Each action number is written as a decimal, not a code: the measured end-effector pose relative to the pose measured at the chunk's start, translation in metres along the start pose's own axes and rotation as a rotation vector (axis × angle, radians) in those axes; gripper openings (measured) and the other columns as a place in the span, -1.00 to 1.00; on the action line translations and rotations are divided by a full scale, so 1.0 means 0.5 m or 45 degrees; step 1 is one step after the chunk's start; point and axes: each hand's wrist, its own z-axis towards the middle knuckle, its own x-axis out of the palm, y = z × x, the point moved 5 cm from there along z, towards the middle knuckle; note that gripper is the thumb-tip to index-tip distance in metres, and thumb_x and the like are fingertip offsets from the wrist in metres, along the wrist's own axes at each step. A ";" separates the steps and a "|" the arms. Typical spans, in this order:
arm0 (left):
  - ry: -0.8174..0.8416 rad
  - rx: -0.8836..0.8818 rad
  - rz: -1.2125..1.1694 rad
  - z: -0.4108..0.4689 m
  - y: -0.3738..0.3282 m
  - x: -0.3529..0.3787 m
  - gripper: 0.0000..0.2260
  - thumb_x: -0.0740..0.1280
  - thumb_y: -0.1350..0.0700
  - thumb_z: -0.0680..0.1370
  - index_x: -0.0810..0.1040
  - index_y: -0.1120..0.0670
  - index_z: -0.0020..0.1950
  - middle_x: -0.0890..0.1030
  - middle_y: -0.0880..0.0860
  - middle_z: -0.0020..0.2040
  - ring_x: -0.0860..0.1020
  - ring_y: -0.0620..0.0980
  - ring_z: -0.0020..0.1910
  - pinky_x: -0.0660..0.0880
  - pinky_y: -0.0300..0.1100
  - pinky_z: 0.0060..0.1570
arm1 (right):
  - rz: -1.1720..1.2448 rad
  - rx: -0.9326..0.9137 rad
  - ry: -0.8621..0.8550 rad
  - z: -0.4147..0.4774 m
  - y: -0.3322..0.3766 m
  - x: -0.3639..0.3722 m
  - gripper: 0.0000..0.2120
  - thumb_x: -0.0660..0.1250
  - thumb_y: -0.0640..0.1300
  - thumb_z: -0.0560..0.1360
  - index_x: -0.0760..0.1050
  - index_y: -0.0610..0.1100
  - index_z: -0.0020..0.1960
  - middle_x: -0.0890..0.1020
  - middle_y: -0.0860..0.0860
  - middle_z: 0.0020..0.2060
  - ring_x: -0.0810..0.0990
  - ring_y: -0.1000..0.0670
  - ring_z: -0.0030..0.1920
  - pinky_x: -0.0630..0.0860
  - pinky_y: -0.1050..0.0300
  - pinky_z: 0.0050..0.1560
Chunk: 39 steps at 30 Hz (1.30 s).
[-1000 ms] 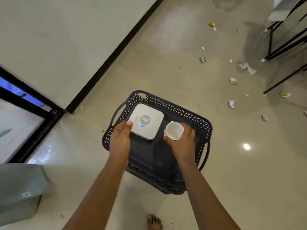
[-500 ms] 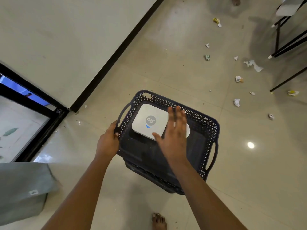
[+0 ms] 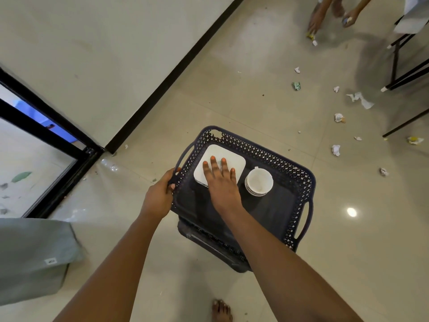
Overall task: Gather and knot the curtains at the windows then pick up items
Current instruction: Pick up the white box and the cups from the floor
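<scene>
A dark blue perforated basket (image 3: 287,168) is held above the tiled floor. My left hand (image 3: 159,197) grips its left handle. Inside lie a white square box (image 3: 232,156) at the far left and a white cup (image 3: 258,182) standing upright to the right of the box. My right hand (image 3: 220,180) rests flat on the white box with its fingers spread, gripping nothing. The cup stands free, a little apart from that hand.
Crumpled paper scraps (image 3: 336,149) and wrappers (image 3: 296,86) litter the floor at right. Another person's hands (image 3: 313,22) reach to the floor at top right. Black table legs (image 3: 394,73) stand at right. A black-framed glass door (image 3: 46,135) and a grey cloth (image 3: 34,254) are at left.
My right hand let go of the cup into the basket and moved left onto the white box. My left hand left the box and took the basket's left handle.
</scene>
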 end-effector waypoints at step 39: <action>-2.083 -1.166 -1.313 -2.158 1.054 -0.554 -0.82 0.19 0.25 0.60 0.57 0.08 0.06 0.63 0.07 -0.20 0.54 -0.01 -0.29 0.44 -0.20 -0.26 | 0.124 -1.476 1.038 -1.459 1.774 0.111 -0.78 0.29 0.02 0.53 0.53 0.02 0.15 0.65 0.08 -0.06 0.59 0.11 -0.05 0.43 0.28 -0.05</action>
